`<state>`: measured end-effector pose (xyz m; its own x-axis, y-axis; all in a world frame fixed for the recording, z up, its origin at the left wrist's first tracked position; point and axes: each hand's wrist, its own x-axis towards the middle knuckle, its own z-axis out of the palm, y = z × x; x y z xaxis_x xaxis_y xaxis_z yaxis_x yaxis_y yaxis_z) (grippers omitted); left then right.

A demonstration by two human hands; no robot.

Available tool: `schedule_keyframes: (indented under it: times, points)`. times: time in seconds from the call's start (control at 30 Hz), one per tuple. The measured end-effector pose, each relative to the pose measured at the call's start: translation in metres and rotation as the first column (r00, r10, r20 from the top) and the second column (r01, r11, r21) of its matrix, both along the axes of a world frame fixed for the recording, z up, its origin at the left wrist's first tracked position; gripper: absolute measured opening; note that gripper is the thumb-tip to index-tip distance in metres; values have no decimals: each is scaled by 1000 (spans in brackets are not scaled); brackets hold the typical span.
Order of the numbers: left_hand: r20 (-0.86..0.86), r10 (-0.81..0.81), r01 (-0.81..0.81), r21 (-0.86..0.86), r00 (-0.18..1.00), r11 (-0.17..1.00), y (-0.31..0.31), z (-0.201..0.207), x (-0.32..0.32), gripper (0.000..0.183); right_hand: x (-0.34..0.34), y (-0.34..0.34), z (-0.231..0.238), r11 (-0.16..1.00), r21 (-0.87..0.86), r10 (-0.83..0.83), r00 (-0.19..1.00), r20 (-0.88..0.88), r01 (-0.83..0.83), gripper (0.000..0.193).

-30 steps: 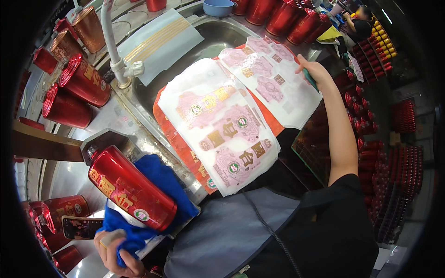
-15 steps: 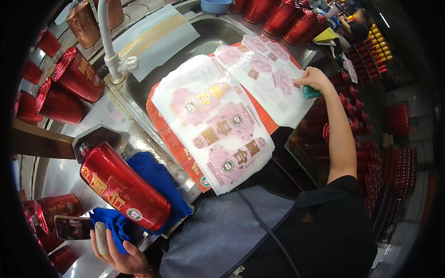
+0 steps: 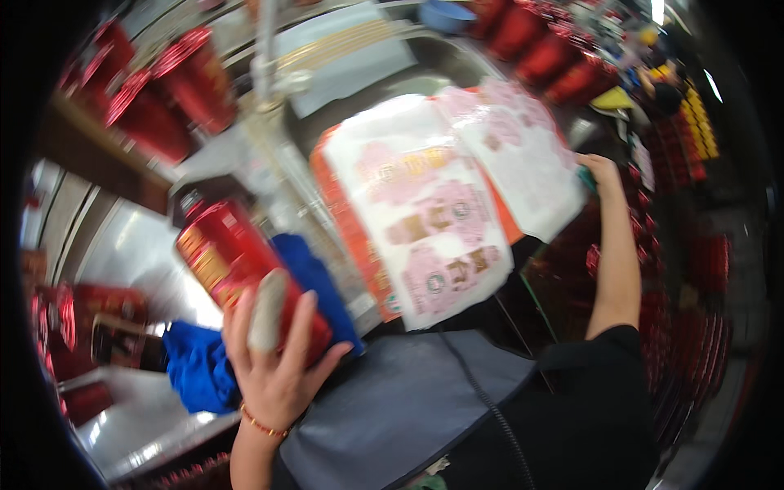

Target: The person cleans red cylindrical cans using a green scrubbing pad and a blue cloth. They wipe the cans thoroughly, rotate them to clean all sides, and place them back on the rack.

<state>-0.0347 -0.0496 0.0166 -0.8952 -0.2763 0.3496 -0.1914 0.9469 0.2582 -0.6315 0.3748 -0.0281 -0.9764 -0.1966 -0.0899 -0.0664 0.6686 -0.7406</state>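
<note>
My left hand [image 3: 273, 351], one finger in a pale cover, spreads its fingers over the lower end of a red bottle [image 3: 237, 249]. Blur hides whether they touch it. The bottle lies tilted beside a blue cloth [image 3: 310, 286] and bears gold lettering. At the right, my right hand [image 3: 603, 173] is closed around a small green piece [image 3: 585, 179], its kind unclear, by the edge of a white decal sheet [image 3: 535, 192]. A second stack of decal sheets [image 3: 425, 220], with pink and gold prints, lies left of it on an orange-red sheet [image 3: 377, 282].
Behind the sheets is a metal sink [image 3: 457, 61] with a white tap [image 3: 282, 82] and a pale board [image 3: 359, 61]. Several red containers [image 3: 196, 77] stand left and back right. A phone [image 3: 126, 343] and crumpled blue cloth [image 3: 198, 367] lie left. Another person [image 3: 663, 82] is far right.
My left hand has left the crumpled blue cloth and moved up and right over the bottle. The whole view has shifted and blurred. My right hand stays by the sheet's edge.
</note>
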Motion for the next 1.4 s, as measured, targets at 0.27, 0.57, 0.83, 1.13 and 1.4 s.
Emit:
schedule_keyframes:
  times: [0.27,0.57,0.83,1.13,1.4]
  points:
    - [-287,143,-88,196,947,977,0,-15,18,107,125,-183,97,848,443,471,797,-378,-291,17]
    - [-219,270,-129,501,937,856,4,-31,12,130,328,-330,162,77,304,954,-18,-298,-950,14]
    - [-178,205,-107,444,962,889,-5,-24,17,130,371,-387,184,-313,152,918,-339,-207,-938,17]
    - [-110,158,-43,674,981,737,-13,-9,24,153,381,-421,137,-94,332,940,-194,-282,-939,16]
    - [-200,435,-65,851,878,521,-24,-37,8,74,388,-423,135,3,309,939,-103,-327,-951,16]
